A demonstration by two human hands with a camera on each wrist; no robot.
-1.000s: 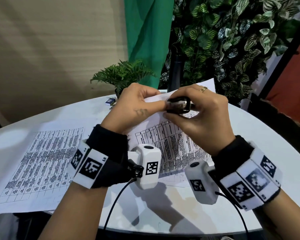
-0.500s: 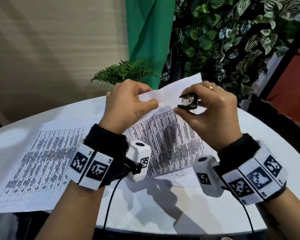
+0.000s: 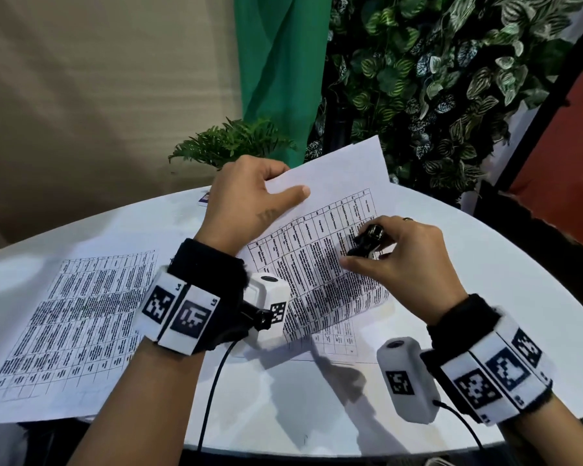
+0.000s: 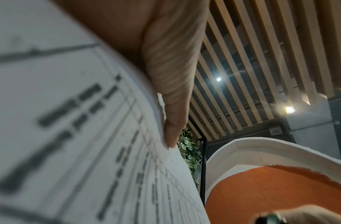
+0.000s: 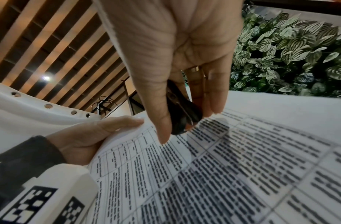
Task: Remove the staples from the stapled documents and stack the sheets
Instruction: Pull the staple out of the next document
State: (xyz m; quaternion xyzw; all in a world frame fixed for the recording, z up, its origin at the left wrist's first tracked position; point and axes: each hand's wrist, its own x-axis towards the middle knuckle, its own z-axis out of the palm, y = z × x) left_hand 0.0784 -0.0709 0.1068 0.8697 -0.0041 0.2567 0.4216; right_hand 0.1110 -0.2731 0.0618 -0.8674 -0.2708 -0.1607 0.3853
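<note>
My left hand (image 3: 249, 196) pinches the far left corner of a printed document (image 3: 323, 250), thumb on top, and lifts its upper sheet off the white table (image 3: 283, 415). In the left wrist view the thumb (image 4: 171, 91) presses on the blurred sheet (image 4: 79, 144). My right hand (image 3: 401, 260) holds a black staple remover (image 3: 367, 243) between thumb and fingers, just above the printed page. The right wrist view shows the staple remover (image 5: 183, 115) close over the table text, with the left hand (image 5: 93, 137) under the sheet's edge. No staple is visible.
A stack of loose printed sheets (image 3: 68, 324) lies flat on the table's left side. A small potted fern (image 3: 229, 142) stands at the far edge, with a small blue box (image 3: 203, 198) beside it. A leafy wall and a green curtain stand behind the table.
The hands have drawn apart: the right hand with the staple remover moved right and down over the page, while the left hand raised the corner and the top sheet lifted.
</note>
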